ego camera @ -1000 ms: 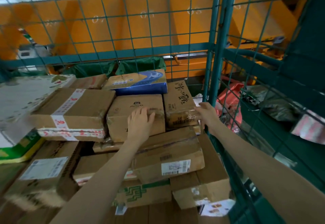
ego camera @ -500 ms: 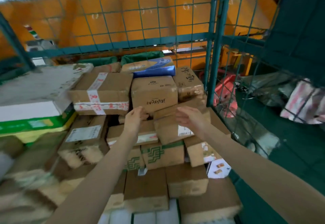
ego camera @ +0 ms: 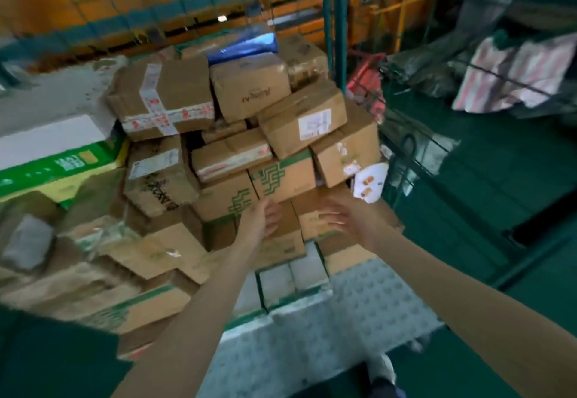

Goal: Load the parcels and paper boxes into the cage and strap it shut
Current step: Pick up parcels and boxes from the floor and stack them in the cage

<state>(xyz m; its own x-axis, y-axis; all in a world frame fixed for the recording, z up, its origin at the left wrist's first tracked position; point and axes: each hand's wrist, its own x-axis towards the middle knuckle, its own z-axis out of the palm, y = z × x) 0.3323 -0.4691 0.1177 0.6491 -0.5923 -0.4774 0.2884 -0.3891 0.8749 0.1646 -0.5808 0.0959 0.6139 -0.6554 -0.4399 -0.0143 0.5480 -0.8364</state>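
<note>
Head view: left hand [ego camera: 260, 219] and right hand [ego camera: 342, 218] hover open-fingered beneath green-printed box [ego camera: 282, 179]; white label [ego camera: 314, 123] unreadably blurred.

Both bare arms reach toward the box stack [ego camera: 281, 179]. The left hand [ego camera: 260, 219] and right hand [ego camera: 340, 219] hover at its lower front, fingers [ego camera: 327, 212] loosely spread.

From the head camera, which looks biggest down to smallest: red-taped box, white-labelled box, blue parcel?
1. red-taped box
2. white-labelled box
3. blue parcel, though it lies farther back and partly hidden, so its true size is unsure.
</note>
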